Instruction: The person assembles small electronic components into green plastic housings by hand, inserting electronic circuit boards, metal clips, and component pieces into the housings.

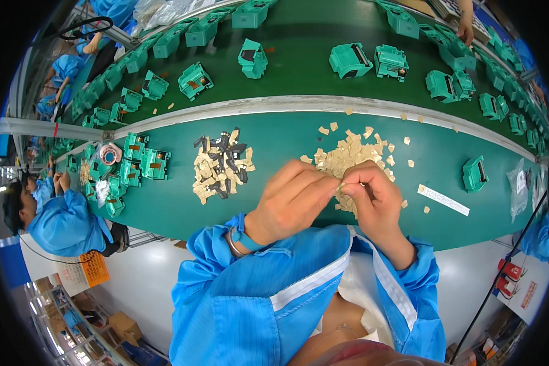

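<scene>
My left hand (pixel 294 198) and my right hand (pixel 377 196) meet above the near part of the green worktable, fingertips touching. Both pinch one small pale piece (pixel 341 186), mostly hidden by the fingers; its exact kind is too small to tell. Just behind and beneath them spreads a heap of small flat beige pieces (pixel 354 151), part of it covered by my hands. Left of my left hand lies a second pile of beige pieces (pixel 205 174) joined or mixed with black plastic parts (pixel 230 160).
Green plastic housings (pixel 155 165) cluster at the left table end; another housing (pixel 474 173) stands right, near a white paper strip (pixel 443 200). Beyond a metal rail (pixel 274 105), a green belt carries several housings (pixel 351 60). A co-worker in blue (pixel 67 222) sits at left.
</scene>
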A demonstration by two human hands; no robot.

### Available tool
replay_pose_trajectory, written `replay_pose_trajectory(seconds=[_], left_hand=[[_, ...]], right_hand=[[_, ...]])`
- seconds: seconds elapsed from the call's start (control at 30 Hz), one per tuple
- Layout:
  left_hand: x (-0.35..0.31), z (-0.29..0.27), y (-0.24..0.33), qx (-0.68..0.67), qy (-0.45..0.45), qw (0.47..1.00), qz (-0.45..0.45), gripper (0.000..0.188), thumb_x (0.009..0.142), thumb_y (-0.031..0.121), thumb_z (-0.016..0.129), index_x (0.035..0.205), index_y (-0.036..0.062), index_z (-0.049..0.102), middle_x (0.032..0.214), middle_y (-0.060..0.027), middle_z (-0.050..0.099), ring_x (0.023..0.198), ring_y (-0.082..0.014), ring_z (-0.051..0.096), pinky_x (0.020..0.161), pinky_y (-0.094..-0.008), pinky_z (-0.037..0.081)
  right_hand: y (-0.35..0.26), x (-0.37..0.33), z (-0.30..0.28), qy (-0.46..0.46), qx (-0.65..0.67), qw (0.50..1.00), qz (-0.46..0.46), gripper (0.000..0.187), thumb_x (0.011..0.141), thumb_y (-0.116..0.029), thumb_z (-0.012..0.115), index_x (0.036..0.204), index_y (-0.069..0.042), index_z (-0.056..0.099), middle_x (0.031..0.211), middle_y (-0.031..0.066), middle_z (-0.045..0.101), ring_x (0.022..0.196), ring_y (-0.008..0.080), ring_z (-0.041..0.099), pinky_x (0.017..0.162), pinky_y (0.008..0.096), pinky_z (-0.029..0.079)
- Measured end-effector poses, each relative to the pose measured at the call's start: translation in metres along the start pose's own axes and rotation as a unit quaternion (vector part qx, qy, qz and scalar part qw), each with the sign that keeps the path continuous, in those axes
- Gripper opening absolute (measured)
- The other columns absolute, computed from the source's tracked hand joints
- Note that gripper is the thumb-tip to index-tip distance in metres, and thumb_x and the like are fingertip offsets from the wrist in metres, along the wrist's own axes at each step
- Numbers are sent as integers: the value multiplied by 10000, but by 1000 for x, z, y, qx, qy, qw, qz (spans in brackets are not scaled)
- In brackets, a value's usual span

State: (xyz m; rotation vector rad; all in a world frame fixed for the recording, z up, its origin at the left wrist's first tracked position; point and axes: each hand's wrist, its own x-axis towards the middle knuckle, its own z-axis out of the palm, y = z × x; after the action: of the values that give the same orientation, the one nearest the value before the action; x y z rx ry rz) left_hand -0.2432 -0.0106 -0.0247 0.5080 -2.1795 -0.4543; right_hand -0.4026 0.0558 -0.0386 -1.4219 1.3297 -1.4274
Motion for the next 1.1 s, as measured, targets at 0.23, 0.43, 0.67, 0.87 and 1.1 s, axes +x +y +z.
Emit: replay_pose_trajectory(seconds=[0.23,0.43,0.67,0.87,1.1], left_hand=[[3,7,10,-34,27,999,-22,213,675,-25,701,880,-26,641,776,-105,630,687,-243,576,583,-303,474],[4,7,14,-52,28,998,-34,220,677,-49,680,884,-37,607,768,-100,594,668,-239,551,573,-313,461],[7,5,22,-149,-5,973,-177,100,735,-27,670,825,8,645,723,-79,620,642,-198,562,579,-282,445],[7,7,11,-31,25,986,-162,151,705,-24,685,852,2,658,735,-80,620,664,-208,560,580,-293,456],[5,12,12,59,40,997,-34,224,666,-30,698,887,-10,667,770,-84,626,671,-220,560,558,-295,467]], right_hand=[[8,2,6,90,104,988,-66,108,799,-17,650,902,-6,619,839,111,572,702,182,556,603,265,453],[12,10,-9,61,-92,960,-255,226,695,32,688,913,-25,666,850,81,538,698,182,532,561,274,432],[14,12,-23,52,-235,894,-378,360,567,25,716,918,-47,677,866,79,509,725,209,516,549,311,432],[27,2,-25,86,-159,896,-406,384,583,5,720,956,-28,635,883,104,539,743,240,529,564,319,451],[9,19,-19,34,-92,974,-206,343,629,33,709,953,-22,611,872,134,599,714,248,581,594,319,473]])
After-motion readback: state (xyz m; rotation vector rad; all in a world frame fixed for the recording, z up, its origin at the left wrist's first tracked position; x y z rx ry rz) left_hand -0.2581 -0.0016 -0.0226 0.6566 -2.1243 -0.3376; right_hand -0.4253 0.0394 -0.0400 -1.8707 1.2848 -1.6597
